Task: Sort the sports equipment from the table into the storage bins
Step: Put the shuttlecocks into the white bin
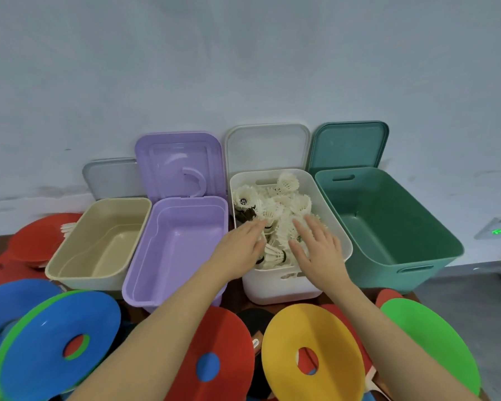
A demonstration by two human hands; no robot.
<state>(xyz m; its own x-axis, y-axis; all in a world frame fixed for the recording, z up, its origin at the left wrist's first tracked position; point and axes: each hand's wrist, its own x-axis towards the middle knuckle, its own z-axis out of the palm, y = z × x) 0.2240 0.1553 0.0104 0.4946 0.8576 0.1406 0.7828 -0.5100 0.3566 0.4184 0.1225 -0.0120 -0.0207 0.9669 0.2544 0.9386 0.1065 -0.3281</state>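
A white bin (334,215) in the row holds several white shuttlecocks (275,211). My left hand (240,246) reaches over its near left rim, fingers stretched onto the pile. My right hand (320,250) hovers over the pile's right side with fingers spread and straight. Neither hand visibly holds anything. Flat cone discs lie on the table in front: blue (55,342), red (214,342), yellow (315,337) and green (434,342). A black paddle (256,319) shows between the red and yellow discs.
Beige bin (70,266), purple bin (145,280) and green bin (434,256) stand with nothing inside, lids leaning on the wall behind. More red discs (38,238) and a shuttlecock (67,228) lie left of the beige bin. The floor shows at the right.
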